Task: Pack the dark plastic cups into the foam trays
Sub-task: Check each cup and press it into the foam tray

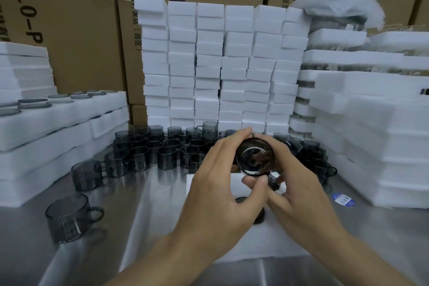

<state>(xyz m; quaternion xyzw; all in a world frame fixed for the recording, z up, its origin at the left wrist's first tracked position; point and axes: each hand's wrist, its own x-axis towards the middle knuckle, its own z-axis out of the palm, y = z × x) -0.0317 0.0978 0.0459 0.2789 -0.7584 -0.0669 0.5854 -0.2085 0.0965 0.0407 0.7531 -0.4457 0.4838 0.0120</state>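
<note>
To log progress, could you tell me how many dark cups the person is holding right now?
1: a dark cup, mouth toward the camera, held by both the left hand and the right hand above the foam tray. None seems hidden.

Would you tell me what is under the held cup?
A white foam tray with a dark cup partly showing in it; left hand and right hand hide the rest.

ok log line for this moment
phase: cup held above foam tray | left hand: grips cup | right hand: holds cup by handle side | loose cups: on table behind
</note>
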